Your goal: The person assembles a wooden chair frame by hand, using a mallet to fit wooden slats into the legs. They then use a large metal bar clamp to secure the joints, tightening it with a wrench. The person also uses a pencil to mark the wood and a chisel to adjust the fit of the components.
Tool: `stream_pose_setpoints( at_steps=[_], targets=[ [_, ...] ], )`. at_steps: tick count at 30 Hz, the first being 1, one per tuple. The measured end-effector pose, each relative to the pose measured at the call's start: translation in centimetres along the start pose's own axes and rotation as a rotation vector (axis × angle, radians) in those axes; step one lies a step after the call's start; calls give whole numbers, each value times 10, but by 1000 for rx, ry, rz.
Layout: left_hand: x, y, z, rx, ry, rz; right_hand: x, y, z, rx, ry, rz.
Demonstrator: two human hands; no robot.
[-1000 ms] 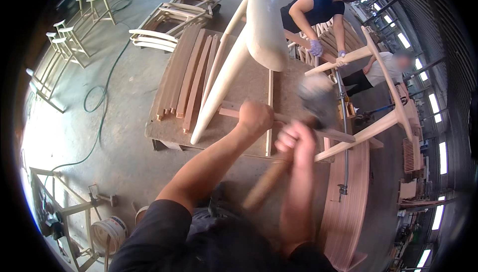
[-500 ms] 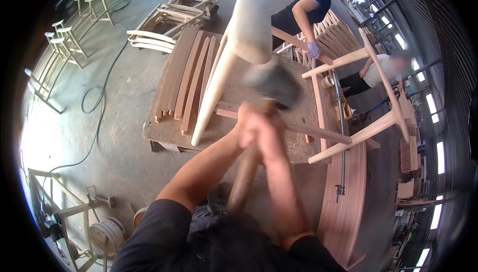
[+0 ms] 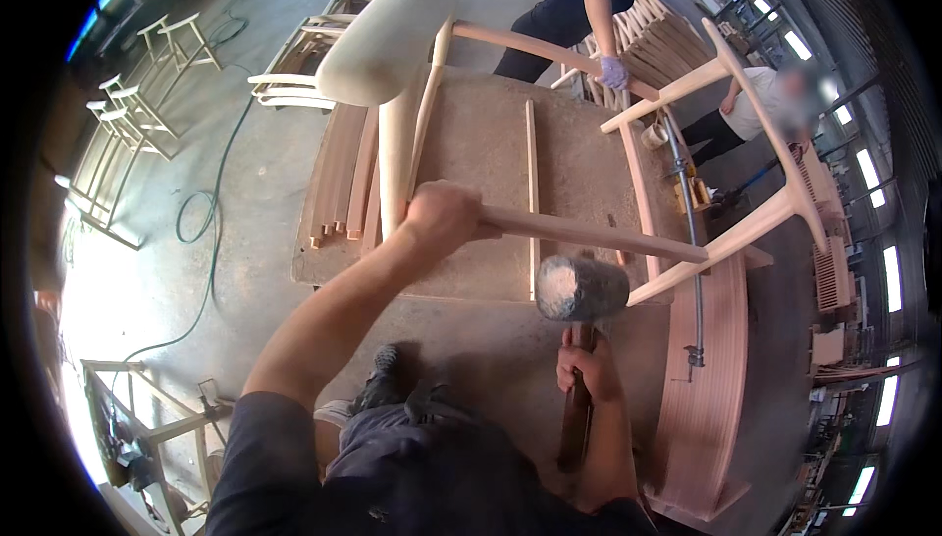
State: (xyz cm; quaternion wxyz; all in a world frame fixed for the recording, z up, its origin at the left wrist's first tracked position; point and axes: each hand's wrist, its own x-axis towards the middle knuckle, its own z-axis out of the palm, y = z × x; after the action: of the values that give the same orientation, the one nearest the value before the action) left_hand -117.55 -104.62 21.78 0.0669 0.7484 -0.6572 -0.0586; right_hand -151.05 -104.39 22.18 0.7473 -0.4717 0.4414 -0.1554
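Note:
My left hand [image 3: 444, 214] is wrapped round the left end of a reddish wooden rail [image 3: 599, 234], close beside a pale chair leg [image 3: 395, 138]. The rail's other end meets the lower leg of a wooden side frame [image 3: 721, 246] on the right. In my right hand [image 3: 593, 369] is the handle of a mallet [image 3: 583, 290], gripped below its large, worn grey head, which is just under the rail. Farther off, a co-worker's gloved hand [image 3: 614, 73] touches a second rail [image 3: 535, 52] that runs between the two side frames. A broad pale top piece [image 3: 388, 35] partly hides the left frame.
These parts stand over a low worktable [image 3: 471, 143] with a thin strip [image 3: 533, 192] and several reddish boards [image 3: 343, 178]. A metal bar clamp [image 3: 695, 271] crosses the right side above a striped plank [image 3: 702, 389]. A green hose [image 3: 211, 232] and stools [image 3: 182, 40] are at left.
My hands were together on the mallet handle; they are now apart. The left has moved onto the rail's end. The mallet has dropped lower and right, and the pale top piece appears farther left.

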Motion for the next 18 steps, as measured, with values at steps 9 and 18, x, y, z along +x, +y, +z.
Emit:
stream_pose_setpoints(
  at_steps=[9, 18],
  targets=[
    [3, 12, 12, 101, 5, -137, 137, 161, 6, 642, 157, 230],
    [7, 19, -12, 52, -181, -197, 173, 132, 155, 197, -218, 194]
  ],
)
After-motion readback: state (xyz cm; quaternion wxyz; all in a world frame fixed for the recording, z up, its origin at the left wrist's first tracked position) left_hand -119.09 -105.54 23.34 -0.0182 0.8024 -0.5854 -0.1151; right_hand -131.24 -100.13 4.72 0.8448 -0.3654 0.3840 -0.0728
